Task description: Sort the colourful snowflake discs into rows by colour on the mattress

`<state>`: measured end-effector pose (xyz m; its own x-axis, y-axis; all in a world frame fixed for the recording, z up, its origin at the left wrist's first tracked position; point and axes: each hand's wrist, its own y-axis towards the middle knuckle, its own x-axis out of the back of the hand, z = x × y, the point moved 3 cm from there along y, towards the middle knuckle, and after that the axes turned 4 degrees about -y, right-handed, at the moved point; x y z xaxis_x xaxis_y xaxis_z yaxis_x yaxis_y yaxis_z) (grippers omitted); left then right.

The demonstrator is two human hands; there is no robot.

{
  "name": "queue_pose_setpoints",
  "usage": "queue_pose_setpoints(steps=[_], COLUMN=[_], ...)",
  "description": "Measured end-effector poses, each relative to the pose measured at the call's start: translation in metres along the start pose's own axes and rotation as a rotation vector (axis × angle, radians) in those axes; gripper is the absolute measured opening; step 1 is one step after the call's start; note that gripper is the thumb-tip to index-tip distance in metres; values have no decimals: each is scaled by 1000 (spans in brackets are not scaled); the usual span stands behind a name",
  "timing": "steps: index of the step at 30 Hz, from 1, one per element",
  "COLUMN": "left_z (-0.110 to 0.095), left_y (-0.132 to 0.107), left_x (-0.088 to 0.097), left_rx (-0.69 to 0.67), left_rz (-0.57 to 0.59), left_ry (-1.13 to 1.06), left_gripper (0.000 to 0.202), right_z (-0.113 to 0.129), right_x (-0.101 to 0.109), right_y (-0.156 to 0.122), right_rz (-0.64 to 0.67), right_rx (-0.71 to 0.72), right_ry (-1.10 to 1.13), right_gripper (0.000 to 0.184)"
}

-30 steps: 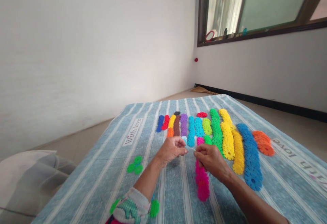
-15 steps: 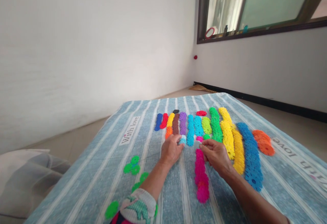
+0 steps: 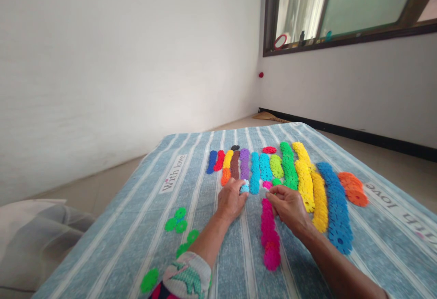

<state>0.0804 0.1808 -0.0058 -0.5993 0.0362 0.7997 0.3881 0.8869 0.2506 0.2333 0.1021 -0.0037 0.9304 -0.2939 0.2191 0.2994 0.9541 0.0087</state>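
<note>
My left hand (image 3: 232,200) has its thumb and fingers closed around a short group of pale blue toothed plastic discs (image 3: 245,186) lying on the cloth. My right hand (image 3: 287,205) is pinched, its fingertips just below a small pink disc (image 3: 267,184); a whitish speck shows at the tips, too small to name. Under the right wrist side runs a magenta row of overlapping discs (image 3: 269,230). Between the hands, a little farther off, lies a blue row (image 3: 254,174). An orange disc group (image 3: 226,177) sits just beyond the left knuckles.
Rows in purple (image 3: 244,163), green (image 3: 288,167), yellow (image 3: 304,185) and dark blue (image 3: 334,208) spread across the striped cloth (image 3: 143,217). Orange discs (image 3: 353,189) lie at the right. Loose green discs (image 3: 176,220) lie left of the left forearm. A window (image 3: 368,3) is behind.
Both hands keep nearly the same place and grip. The view has shifted very slightly; the disc rows look unchanged.
</note>
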Motion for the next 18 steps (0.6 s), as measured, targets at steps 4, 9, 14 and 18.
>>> queue_pose_setpoints(steps=[4,9,14,18], left_z=[2,8,10,9], left_y=[0,-3,-5,-6], left_x=[-1,-3,-3,-2], left_rx=[11,52,91,115], left_rz=[-28,-73,-105,-113], left_ry=[-44,-103,-135,-150], left_gripper=[16,12,8,8], right_z=[5,16,25,29], right_x=[1,-1,-16,-31], right_y=[2,15,41,61], right_rz=[-5,3,88,164], right_rx=[29,75,87,67], right_ry=[-4,-88,-325,-474], right_gripper=[24,21,16,16])
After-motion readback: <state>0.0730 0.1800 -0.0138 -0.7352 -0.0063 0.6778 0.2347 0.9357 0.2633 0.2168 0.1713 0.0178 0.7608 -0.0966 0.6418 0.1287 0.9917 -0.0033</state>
